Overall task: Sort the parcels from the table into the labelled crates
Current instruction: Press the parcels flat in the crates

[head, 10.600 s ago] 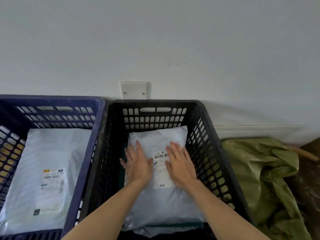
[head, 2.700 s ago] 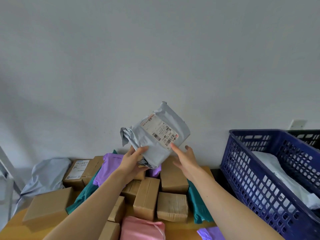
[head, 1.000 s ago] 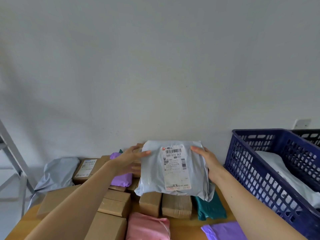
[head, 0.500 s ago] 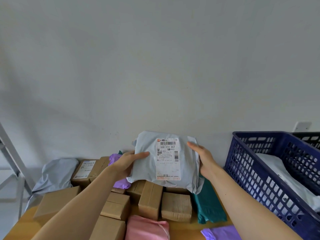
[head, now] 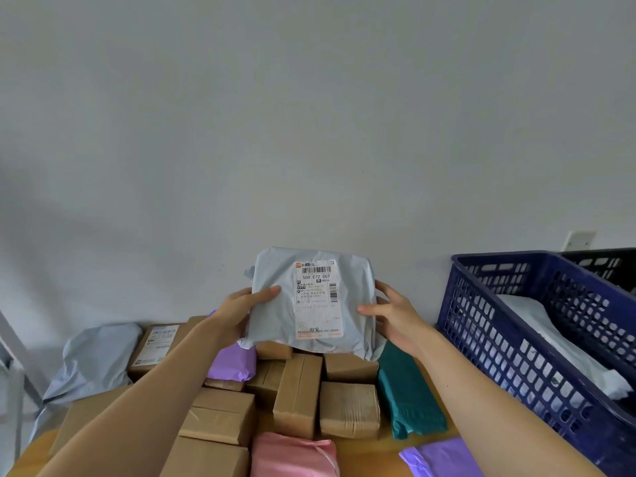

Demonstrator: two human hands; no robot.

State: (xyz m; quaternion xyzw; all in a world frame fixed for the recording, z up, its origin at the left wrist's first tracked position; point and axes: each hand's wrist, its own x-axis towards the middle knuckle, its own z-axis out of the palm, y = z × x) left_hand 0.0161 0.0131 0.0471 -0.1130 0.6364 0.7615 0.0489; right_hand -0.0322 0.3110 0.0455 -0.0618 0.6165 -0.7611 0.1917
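above the parcel pile on the counter (head: 375,449), you held a grey mailer (head: 275,325) upright and clear of the pile, its label (head: 318,299) facing you, top line read 500 e72 0g7. your left hand (head: 237,311) gripped the left edge, thumb across the front, the other fingers hidden behind. your right hand (head: 392,315) gripped the right edge, thumb on the front too. below sat brown cardboard boxes (head: 349,409), a teal bag (head: 409,397) just right of them, a purple bag (head: 230,364) by your left wrist, a pink bag (head: 292,456) at the near edge. a grey bag (head: 99,356) lay far left beside a labelled box (head: 155,346). right of the counter stood the blue crate (head: 481,325) with a white mailer (head: 550,335) inside, the black crate (head: 605,266) just behind it.
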